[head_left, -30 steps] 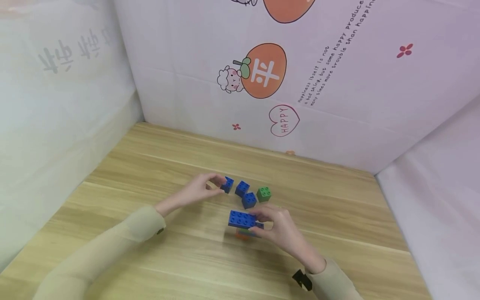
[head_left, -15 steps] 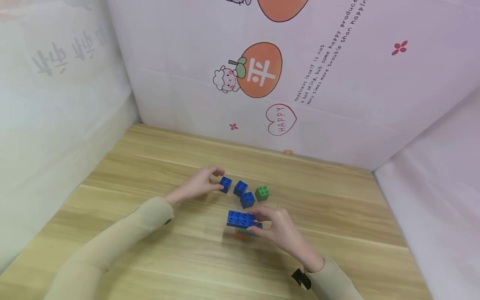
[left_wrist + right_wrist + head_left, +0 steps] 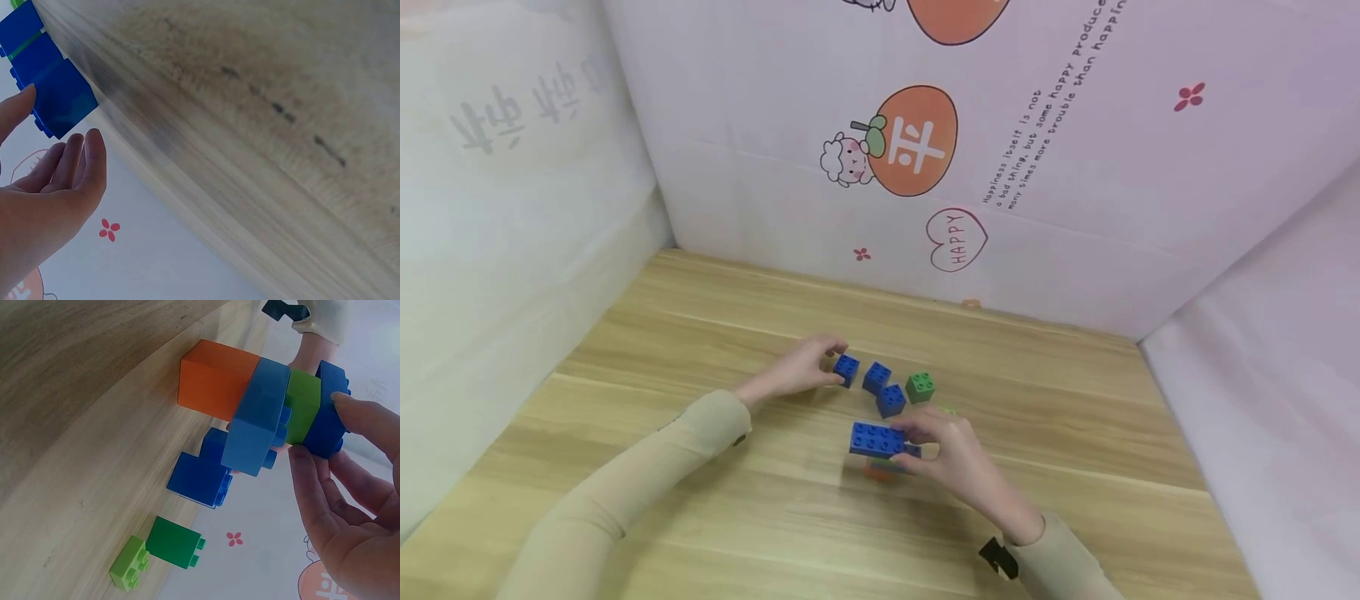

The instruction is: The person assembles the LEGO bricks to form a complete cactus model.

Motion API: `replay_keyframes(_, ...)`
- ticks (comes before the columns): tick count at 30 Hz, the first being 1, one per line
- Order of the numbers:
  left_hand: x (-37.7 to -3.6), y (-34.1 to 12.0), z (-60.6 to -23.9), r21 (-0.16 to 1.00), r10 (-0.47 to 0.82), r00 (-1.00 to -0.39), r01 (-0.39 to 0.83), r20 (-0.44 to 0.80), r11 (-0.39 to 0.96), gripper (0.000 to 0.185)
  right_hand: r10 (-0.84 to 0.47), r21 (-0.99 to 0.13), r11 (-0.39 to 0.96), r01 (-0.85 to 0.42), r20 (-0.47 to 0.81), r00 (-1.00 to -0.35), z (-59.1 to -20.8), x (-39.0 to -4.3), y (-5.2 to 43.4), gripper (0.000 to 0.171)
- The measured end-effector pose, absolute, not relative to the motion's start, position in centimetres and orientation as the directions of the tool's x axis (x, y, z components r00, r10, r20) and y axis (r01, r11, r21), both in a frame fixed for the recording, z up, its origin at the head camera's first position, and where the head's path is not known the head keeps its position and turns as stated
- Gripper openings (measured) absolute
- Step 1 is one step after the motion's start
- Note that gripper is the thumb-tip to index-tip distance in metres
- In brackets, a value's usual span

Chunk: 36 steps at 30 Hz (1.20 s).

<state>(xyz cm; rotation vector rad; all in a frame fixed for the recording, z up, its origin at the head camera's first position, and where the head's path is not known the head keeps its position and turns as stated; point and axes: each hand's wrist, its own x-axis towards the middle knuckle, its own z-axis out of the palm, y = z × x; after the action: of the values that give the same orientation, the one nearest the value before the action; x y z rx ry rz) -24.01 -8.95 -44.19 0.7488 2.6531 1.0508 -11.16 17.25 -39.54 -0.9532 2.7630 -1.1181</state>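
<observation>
From the head view, your left hand (image 3: pixel 797 369) pinches a small blue brick (image 3: pixel 846 368) on the counter (image 3: pixel 700 333), while your right hand (image 3: pixel 955 458) grasps the brick stack (image 3: pixel 880 442) — blue on top. Left wrist: fingertips (image 3: pixel 94 140) touch blue. Right wrist: orange base (image 3: pixel 215 381) sits on the counter.

On the wooden table (image 3: pixel 700 333), the left hand (image 3: pixel 801 367) pinches a small blue brick (image 3: pixel 846 368), the leftmost of a cluster just behind the long blue brick (image 3: pixel 880 439). Beside it in that cluster sit a second blue brick (image 3: pixel 876 377), a third blue brick (image 3: pixel 891 400) closest to the long one, and a green brick (image 3: pixel 920 387) on the right. The right hand (image 3: pixel 951 458) grips the right end of the long blue brick, which tops a stack with an orange brick (image 3: pixel 874 472) showing beneath it.
</observation>
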Motion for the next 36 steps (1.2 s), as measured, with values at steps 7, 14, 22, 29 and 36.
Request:
replay_keyframes(7, -24.11, -8.97, -44.32, 0.657, 0.553, -0.833, 0.423, 0.011, 0.624, 0.054, -0.533, -0.629, 0.575, -0.524, 0.198, -0.823, -39.51, -11.07, 17.21, 0.038)
replay_keyframes(14, -24.02, -8.98, -44.25, 0.649, 0.551, -0.835, 0.413, -0.011, 0.639, 0.052, -0.529, -0.636, 0.574, -0.515, 0.192, -0.826, -39.42, -11.05, 17.23, 0.038)
replay_keyframes(22, -24.10, -8.98, -44.44, 0.664, 0.537, -0.843, 0.396, -0.011, 0.635, 0.046, -0.528, -0.638, 0.572, -0.516, 0.195, -0.826, -39.49, -11.06, 17.26, 0.038)
replay_keyframes(29, -24.11, -9.08, -44.50, 0.671, 0.528, -0.849, 0.393, 0.002, 0.629, 0.041, -0.517, -0.633, 0.587, -0.505, 0.188, -0.835, -39.52, -11.05, 17.20, 0.038)
replay_keyframes(36, -24.18, -9.23, -44.67, 0.687, 0.524, -0.852, 0.385, 0.007, 0.617, 0.040, -0.517, -0.631, 0.586, -0.508, 0.191, -0.834, -39.62, -11.11, 17.18, 0.038)
